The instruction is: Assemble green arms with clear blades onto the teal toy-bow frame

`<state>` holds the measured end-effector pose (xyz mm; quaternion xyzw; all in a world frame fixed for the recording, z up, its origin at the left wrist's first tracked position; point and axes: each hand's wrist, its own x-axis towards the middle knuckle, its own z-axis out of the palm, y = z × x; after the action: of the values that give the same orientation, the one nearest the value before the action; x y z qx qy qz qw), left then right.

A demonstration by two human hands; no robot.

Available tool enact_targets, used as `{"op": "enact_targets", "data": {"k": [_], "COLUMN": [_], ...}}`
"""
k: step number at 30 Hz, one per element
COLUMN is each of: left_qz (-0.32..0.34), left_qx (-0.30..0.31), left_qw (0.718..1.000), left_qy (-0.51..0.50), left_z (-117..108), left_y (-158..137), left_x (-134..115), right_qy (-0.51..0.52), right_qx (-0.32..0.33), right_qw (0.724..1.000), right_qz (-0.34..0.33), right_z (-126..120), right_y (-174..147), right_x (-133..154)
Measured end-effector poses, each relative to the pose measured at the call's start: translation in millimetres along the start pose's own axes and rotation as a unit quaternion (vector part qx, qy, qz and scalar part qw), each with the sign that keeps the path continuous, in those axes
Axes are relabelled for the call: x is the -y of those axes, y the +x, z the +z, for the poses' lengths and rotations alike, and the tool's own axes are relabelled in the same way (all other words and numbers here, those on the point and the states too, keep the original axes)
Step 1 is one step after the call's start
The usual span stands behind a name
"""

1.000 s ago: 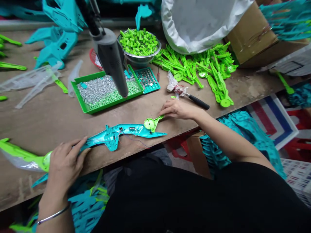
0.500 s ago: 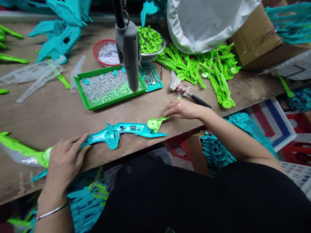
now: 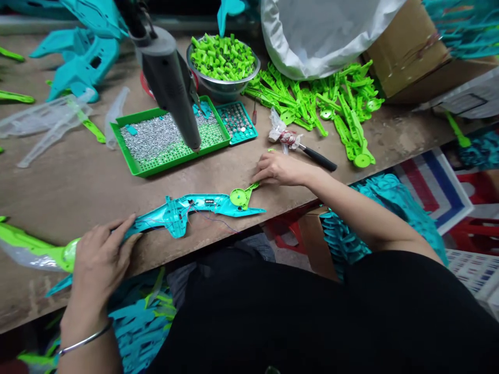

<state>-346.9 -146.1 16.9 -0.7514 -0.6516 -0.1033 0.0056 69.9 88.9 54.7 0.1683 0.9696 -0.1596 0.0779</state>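
A long blue plastic toy-bow half (image 3: 177, 221) lies along the front of the workbench, its inside facing up with thin wires and a small spring-like part showing. My left hand (image 3: 102, 254) is closed over its left portion, beside a green arm with a clear cover (image 3: 35, 249). At the bow's right end, a green plastic arm with a round disc (image 3: 239, 198) rests on the blue shell. My right hand (image 3: 277, 169) pinches the outer part of that green arm; its far end shows just past the fingers.
A grey electric screwdriver (image 3: 171, 85) hangs over a green tray of screws (image 3: 146, 169). Behind are a teal tray of small parts (image 3: 236, 123), a metal bowl (image 3: 224, 89), a green-arm pile (image 3: 296, 98) and a white sack (image 3: 273, 36). A black-handled tool (image 3: 319, 159) lies right.
The screwdriver appears further left and tilted, uncovering more of the metal bowl. My right hand, with the green arm, has shifted slightly left in view. My left hand keeps its hold.
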Motion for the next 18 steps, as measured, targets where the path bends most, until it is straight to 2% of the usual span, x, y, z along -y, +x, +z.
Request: {"op": "enact_targets", "data": {"k": [4,8,10,12,13,14,15,16,18], "left_qz": [-0.008,-0.009,-0.005,-0.003,-0.002,0.001,0.006,0.016,0.043], "left_qx": [-0.015,-0.002,0.001,0.003,0.007,0.004,-0.006,-0.023,-0.066], "left_qw": [1.0,1.0,1.0,1.0,1.0,1.0,1.0,1.0,0.997], "left_qy": [0.0,0.002,0.004,0.005,0.007,0.008,0.008,0.008,0.009], "left_z": [0,-3,-4,-5,-5,-4,-3,-2,1], "left_y": [0,1,1,1,1,1,1,1,1], "left_x": [-2,-2,-2,-2,-1,0,1,2,5], "right_qy": [0.055,0.128,0.228,0.33,0.345,0.339,0.317,0.302,0.292], "right_qx": [-0.02,-0.087,-0.039,0.074,0.112,0.118,0.072,0.041,-0.011], "right_qw": [0.996,0.978,0.966,0.938,0.926,0.915,0.9,0.891,0.881], "right_qz": [0.064,0.14,0.117,0.079,0.108,0.184,0.292,0.335,0.373], "right_z": [-5,-22,-16,10,32,56,82,107,150], "right_y": [-1,-17,-28,-37,-39,-39,-38,-35,-28], "right_x": [26,78,104,122,128,132,134,135,134]}}
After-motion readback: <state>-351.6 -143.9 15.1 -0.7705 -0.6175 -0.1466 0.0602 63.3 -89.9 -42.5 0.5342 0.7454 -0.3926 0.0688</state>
